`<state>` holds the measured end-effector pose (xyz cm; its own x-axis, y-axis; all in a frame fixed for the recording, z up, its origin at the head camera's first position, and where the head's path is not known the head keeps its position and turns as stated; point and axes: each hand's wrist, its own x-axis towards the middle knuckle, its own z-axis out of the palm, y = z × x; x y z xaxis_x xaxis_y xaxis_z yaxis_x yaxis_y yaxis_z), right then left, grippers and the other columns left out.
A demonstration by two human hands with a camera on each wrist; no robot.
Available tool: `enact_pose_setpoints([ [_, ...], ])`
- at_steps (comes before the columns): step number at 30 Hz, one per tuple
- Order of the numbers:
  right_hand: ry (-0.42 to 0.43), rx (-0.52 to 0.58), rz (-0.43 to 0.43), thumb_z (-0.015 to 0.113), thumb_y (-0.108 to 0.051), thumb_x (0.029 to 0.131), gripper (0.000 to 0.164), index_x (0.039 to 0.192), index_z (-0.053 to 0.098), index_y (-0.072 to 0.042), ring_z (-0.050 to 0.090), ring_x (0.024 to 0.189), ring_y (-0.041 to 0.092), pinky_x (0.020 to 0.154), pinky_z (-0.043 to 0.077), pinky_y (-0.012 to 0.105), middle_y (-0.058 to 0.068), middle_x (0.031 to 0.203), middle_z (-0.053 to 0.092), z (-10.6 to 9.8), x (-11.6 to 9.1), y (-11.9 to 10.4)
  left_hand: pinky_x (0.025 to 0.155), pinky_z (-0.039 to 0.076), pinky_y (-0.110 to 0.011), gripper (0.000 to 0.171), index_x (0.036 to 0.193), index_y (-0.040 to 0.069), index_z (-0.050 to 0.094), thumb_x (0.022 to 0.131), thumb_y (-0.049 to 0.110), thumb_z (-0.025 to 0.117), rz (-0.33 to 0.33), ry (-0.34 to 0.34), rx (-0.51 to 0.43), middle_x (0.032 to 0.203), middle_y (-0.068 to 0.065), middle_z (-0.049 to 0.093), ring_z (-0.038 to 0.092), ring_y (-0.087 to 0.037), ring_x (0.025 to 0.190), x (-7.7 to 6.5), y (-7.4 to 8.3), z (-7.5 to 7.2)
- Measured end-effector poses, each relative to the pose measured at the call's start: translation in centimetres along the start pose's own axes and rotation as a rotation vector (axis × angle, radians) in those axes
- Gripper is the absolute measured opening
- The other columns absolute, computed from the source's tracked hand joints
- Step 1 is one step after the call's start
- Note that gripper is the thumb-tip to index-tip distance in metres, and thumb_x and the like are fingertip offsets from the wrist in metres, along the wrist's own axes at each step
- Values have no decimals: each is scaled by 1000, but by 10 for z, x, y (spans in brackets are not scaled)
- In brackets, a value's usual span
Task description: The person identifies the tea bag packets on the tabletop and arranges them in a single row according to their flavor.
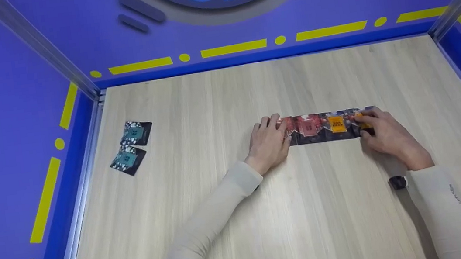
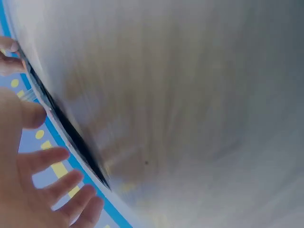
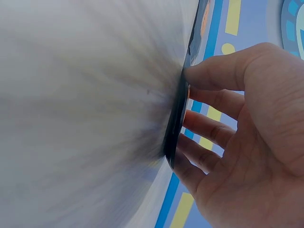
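Left hand [image 1: 268,142]: fingers spread, placed at the left end of the card row [image 1: 309,128]. Right hand [image 1: 389,136]: fingers extended, fingertips on the row's right end — hands apart. The row lies on the table [image 1: 210,105]; two teal-and-black cards [image 1: 136,132] lie well left of it — blue wall [image 1: 236,30] behind.

Left grip [image 1: 269,143], right grip [image 1: 388,134] on card row [image 1: 310,128], two teal cards [image 1: 135,133]

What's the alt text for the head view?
Two hands, left hand and right hand, touch opposite ends of a row of printed cards with red and orange centres, flat on a wood-grain table. Two teal-centred cards lie apart toward the table's left side; blue walls with yellow markings surround the far end.
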<state>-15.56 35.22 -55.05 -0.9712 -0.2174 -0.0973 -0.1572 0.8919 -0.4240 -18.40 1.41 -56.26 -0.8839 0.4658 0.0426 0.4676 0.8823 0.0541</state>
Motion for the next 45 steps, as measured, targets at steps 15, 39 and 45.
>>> enact_pose_setpoints([
  [15, 7, 21, 15, 61, -8, 100, 55, 153, 52, 6, 43, 130, 51, 112, 39, 74, 31, 156, 38, -2, 1, 2, 112, 50, -49, 54, 154, 14, 56, 110, 46, 52, -148, 33, -80, 157, -12, 53, 52, -35, 140, -14, -68, -25],
  [39, 26, 10, -18, 64, -6, 99, 53, 150, 55, 7, 45, 132, 54, 110, 41, 74, 33, 151, 42, 1, 0, 0, 114, 41, -69, 56, 151, -3, 52, 109, 34, 54, -641, 148, -174, 155, -31, 48, 48, -54, 138, -139, -259, -34],
  [45, 47, 7, -50, 64, -5, 98, 51, 147, 57, 8, 47, 130, 54, 108, 43, 74, 33, 149, 45, 2, 0, 1, 112, 40, -73, 56, 149, -7, 52, 108, 31, 54, -692, 150, -184, 153, -35, 47, 46, -60, 137, -165, -273, -31],
])
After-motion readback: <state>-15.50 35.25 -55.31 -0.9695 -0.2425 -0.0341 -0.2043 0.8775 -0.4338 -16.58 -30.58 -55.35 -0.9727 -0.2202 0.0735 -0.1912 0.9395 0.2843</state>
